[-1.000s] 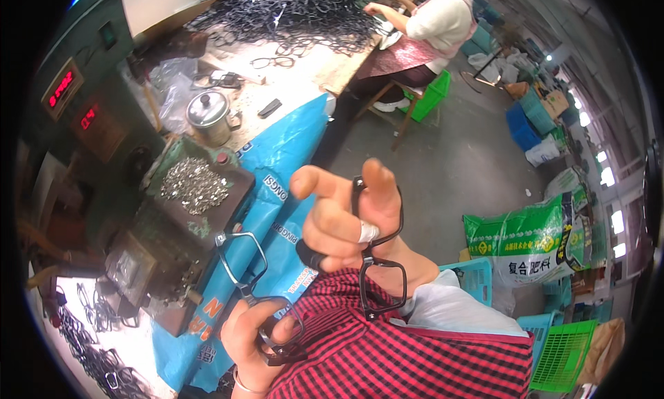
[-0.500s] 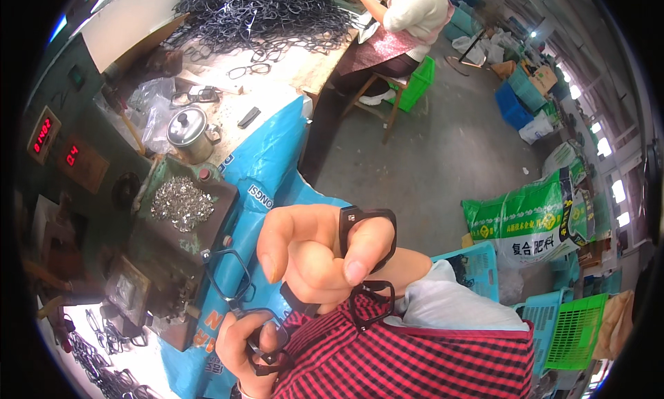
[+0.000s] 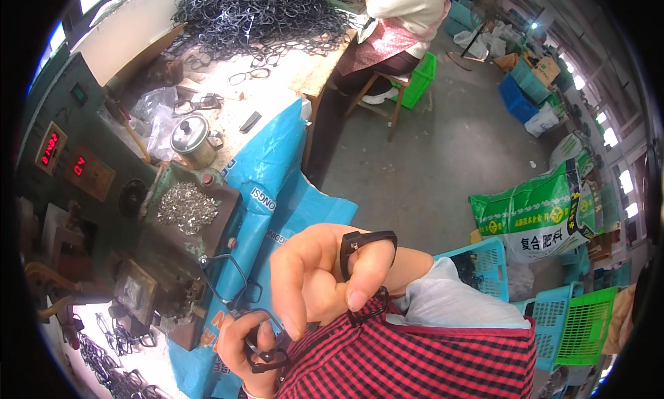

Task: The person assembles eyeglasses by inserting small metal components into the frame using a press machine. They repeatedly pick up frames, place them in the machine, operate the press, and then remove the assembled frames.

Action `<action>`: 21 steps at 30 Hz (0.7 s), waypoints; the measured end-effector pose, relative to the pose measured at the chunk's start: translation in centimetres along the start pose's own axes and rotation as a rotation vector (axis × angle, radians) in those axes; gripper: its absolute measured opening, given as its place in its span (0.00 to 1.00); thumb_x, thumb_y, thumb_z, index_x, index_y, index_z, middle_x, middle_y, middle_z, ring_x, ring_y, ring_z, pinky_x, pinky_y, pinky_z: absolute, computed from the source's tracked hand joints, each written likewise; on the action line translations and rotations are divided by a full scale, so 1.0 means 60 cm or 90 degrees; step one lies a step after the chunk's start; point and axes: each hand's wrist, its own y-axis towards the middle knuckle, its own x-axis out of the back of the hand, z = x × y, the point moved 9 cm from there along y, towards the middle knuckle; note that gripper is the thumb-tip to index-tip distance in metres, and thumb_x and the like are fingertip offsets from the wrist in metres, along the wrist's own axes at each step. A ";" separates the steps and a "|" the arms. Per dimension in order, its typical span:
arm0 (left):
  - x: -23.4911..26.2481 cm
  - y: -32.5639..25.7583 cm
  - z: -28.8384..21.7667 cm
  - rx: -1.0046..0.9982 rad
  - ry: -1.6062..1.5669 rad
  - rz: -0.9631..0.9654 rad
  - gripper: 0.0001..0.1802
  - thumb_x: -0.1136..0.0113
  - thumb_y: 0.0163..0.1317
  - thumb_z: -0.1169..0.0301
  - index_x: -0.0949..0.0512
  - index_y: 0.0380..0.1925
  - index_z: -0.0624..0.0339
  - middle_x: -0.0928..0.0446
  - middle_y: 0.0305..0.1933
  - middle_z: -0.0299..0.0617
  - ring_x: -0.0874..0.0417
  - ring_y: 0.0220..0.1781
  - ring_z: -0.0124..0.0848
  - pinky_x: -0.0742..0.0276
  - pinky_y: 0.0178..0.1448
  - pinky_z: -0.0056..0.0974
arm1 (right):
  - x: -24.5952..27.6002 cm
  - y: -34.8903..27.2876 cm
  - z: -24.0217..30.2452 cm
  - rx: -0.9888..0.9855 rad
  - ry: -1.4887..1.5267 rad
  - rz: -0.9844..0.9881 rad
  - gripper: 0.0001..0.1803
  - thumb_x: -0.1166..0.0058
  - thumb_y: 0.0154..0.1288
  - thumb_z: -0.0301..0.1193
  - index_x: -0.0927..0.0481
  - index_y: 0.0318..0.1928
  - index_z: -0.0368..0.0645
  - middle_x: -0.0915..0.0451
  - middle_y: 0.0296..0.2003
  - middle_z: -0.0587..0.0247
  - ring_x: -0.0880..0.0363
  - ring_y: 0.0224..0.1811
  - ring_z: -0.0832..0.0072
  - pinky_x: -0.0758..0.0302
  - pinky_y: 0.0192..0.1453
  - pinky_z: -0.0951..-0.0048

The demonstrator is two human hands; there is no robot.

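My left hand [image 3: 250, 343], low in the view, is closed on dark eyeglass frames. One eyeglass frame [image 3: 243, 278] reaches up from its fingers over the blue sacking, and a black rim [image 3: 270, 363] hangs at its fingertips. My right hand [image 3: 318, 274] is above and to the right, curled round a black eyeglass frame [image 3: 393, 236]. One rim of it loops about the thumb, and its lower part [image 3: 370, 307] shows below the thumb against the red checked cloth [image 3: 415, 357]. The right index fingertip points down close to the left hand.
A machine [image 3: 90, 143] with red displays stands left, small metal pieces [image 3: 187, 206] heaped on its top. Blue sacking [image 3: 277, 170] drapes beside it. A lidded metal mug [image 3: 192, 141] and a pile of eyeglass frames [image 3: 256, 15] lie beyond. A co-worker [image 3: 408, 18] sits at the far table. Crates [image 3: 584, 326] stand right.
My right index finger has extended downward, nearer the left hand. The frame part under the right thumb has turned and shows less. The whole view has shifted slightly.
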 end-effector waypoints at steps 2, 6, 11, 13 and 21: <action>0.002 -0.002 0.002 0.019 -0.014 -0.009 0.08 0.33 0.58 0.69 0.20 0.34 0.60 0.26 0.23 0.38 0.30 0.22 0.27 0.39 0.28 0.33 | -0.001 -0.001 0.001 -0.004 0.002 0.002 0.26 0.44 0.58 0.26 0.32 0.50 0.16 0.40 0.11 0.76 0.47 0.10 0.86 0.54 0.17 0.75; -0.003 0.003 0.006 0.029 -0.059 0.040 0.08 0.32 0.57 0.70 0.20 0.31 0.61 0.23 0.25 0.41 0.25 0.25 0.30 0.33 0.30 0.33 | 0.011 0.001 0.001 0.002 -0.069 -0.044 0.20 0.43 0.56 0.25 0.25 0.45 0.19 0.37 0.12 0.75 0.44 0.11 0.86 0.49 0.20 0.77; 0.013 -0.067 0.101 0.387 -0.016 0.232 0.17 0.36 0.60 0.74 0.21 0.50 0.61 0.23 0.29 0.34 0.26 0.27 0.21 0.30 0.32 0.29 | 0.121 0.005 -0.033 -0.084 -0.815 -0.222 0.14 0.46 0.57 0.20 0.17 0.44 0.36 0.25 0.18 0.66 0.28 0.18 0.79 0.33 0.25 0.76; 0.044 -0.114 0.171 0.482 0.110 0.265 0.20 0.38 0.64 0.72 0.23 0.56 0.58 0.25 0.30 0.32 0.29 0.26 0.20 0.33 0.30 0.30 | 0.184 -0.001 -0.077 -0.115 -1.132 -0.307 0.13 0.45 0.56 0.24 0.19 0.44 0.40 0.22 0.20 0.55 0.19 0.24 0.64 0.26 0.29 0.65; 0.193 -0.082 0.059 0.229 -0.362 -0.095 0.16 0.43 0.68 0.70 0.24 0.52 0.66 0.23 0.48 0.47 0.18 0.42 0.34 0.23 0.44 0.36 | 0.186 0.040 -0.138 -0.223 -1.105 -0.082 0.21 0.37 0.52 0.26 0.18 0.50 0.44 0.17 0.44 0.56 0.21 0.52 0.58 0.25 0.58 0.61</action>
